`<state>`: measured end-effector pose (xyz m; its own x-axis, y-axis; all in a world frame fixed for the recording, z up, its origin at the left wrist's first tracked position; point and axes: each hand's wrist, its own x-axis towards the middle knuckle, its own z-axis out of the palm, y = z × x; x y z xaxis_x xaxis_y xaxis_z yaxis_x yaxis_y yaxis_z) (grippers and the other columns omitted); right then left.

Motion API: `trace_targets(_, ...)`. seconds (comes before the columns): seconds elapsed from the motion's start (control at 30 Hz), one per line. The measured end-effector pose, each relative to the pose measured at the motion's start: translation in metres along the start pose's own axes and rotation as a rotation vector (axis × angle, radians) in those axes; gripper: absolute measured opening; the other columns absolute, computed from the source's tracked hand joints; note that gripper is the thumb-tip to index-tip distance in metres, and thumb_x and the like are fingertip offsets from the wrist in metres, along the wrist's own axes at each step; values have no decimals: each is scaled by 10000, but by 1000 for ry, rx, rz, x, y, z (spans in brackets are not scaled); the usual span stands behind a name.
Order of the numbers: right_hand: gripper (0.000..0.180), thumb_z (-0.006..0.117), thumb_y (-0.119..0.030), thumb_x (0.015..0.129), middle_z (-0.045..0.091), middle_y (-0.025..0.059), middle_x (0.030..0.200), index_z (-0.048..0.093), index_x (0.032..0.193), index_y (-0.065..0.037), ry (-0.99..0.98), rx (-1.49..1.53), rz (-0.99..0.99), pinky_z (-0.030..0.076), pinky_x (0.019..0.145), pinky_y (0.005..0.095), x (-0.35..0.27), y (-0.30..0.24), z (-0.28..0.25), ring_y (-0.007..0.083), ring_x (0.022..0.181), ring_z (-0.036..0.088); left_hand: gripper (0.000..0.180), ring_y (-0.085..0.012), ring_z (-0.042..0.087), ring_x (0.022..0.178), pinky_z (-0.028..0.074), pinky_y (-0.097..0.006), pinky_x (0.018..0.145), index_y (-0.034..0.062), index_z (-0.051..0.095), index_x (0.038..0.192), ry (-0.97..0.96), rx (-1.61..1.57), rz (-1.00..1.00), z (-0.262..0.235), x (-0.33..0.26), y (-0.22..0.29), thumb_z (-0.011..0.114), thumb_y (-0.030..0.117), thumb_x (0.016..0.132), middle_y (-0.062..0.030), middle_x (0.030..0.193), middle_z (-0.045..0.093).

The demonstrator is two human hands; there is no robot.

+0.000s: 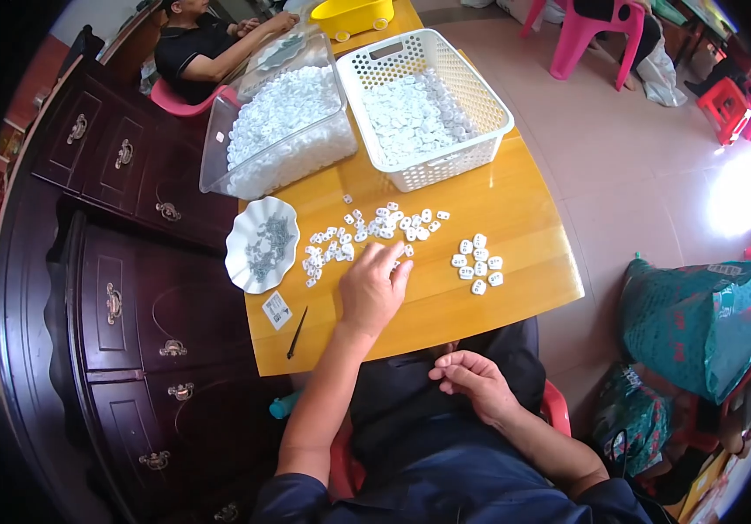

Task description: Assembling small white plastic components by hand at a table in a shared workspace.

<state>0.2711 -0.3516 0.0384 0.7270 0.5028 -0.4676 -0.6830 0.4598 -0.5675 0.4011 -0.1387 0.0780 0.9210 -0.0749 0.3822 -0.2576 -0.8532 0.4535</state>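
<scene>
My left hand (373, 293) reaches over the middle of the wooden table, thumb and forefinger close together on a small white plastic piece (394, 265). Just beyond its fingers lie many loose white pieces (384, 225) with dark holes or marks. Above my lap, off the table's near edge, my right hand (478, 384) is closed in a pinch; what it holds, if anything, is too small to make out. To the right, a separate group of white pieces with dark markings (480, 267) lies on the table top.
A scalloped white dish (289, 249) holds small grey parts. Behind stand a clear bin (218, 166) and a white basket (432, 173), both full of white pieces. A card (276, 309) and black tweezers-like tool (297, 333) lie left. Another person (196, 52) sits at far left.
</scene>
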Motion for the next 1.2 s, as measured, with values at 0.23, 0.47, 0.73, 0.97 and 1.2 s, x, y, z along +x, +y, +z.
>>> trace_targets(0.23,154,597,-109,1030,732,79,1071,671,1151,-48,11,-16,-14,550,830,255,0,-3,-1,120,901,683,85,-264,653,756,530,-402,641,99,695,872,-20,106,83,8,7,-1,758,152,850,-55,833,613)
trace_targets(0.47,167,614,-148,1033,728,64,1073,663,1158,-51,17,83,-16,530,816,248,1,-12,-6,99,861,654,18,-287,651,699,521,-398,607,92,723,877,-58,-79,165,1,-2,14,723,110,879,-74,788,635)
trace_targets(0.73,145,606,-140,1037,683,26,994,643,1148,-55,82,243,-207,538,782,270,2,-12,-4,107,828,639,51,-130,563,554,445,-270,506,34,715,899,-162,-701,-1,0,-66,75,737,19,856,-59,767,615)
trace_targets(0.97,79,602,-133,1038,687,43,943,640,1033,-64,90,272,-240,540,772,269,4,-8,-10,112,806,642,59,-146,631,645,489,-283,561,33,727,918,-279,-661,5,-6,-65,66,750,32,863,-68,805,670)
trace_targets(1.2,100,607,-161,1042,735,73,978,626,1032,-63,102,24,-157,544,756,255,-1,-11,-1,107,791,670,32,-232,648,624,504,-341,587,50,725,887,25,-145,-114,-28,-2,-20,743,64,864,-86,773,666)
